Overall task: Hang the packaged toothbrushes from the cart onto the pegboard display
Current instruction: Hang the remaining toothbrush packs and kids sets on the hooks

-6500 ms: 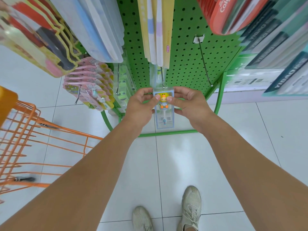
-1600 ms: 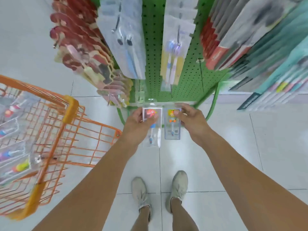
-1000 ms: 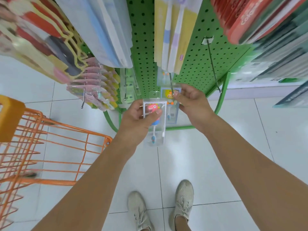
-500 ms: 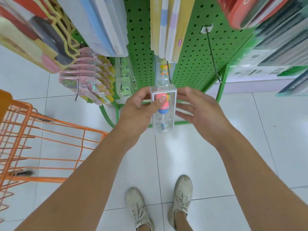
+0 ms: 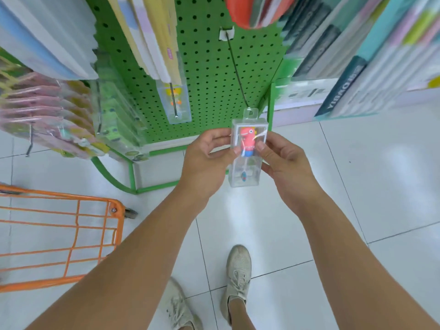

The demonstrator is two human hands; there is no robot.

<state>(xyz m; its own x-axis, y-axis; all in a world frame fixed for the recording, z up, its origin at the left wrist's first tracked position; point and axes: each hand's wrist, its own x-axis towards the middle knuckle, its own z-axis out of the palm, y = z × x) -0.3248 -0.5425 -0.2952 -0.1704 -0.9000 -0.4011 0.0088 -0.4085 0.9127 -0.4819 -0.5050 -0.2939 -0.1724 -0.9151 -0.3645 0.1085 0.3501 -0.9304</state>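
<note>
At the middle of the head view, just below the green pegboard (image 5: 207,67), both hands hold one clear toothbrush box (image 5: 247,151) upright. The left hand (image 5: 204,160) pinches its left edge between thumb and curled fingers; the right hand (image 5: 283,160) does the same on the right edge, thumb pressed on the front face. Neither hand holds anything else. Inside the box sits a toothbrush with a red cartoon figure on its handle, brush end down. A clear hang tab (image 5: 250,113) with a punched hole sticks up at the box's 12 o'clock, and the tip of a bare metal hook (image 5: 235,67) ends just beside that tab; whether it has entered the hole cannot be told. At 10 o'clock from the box, another boxed toothbrush (image 5: 175,101) already hangs on the next hook. The orange cart (image 5: 78,234) stands at 8 o'clock, well apart.

The box looks light, thin-walled and springy, so a hard squeeze would likely dent it, and its glossy faces seem slippery. The upper side edges, near the folded corners, should be the stiffest place to hold. That leaves the tab free, though the tab itself is probably flimsy and would bend if pushed crookedly against the hook tip.
</note>
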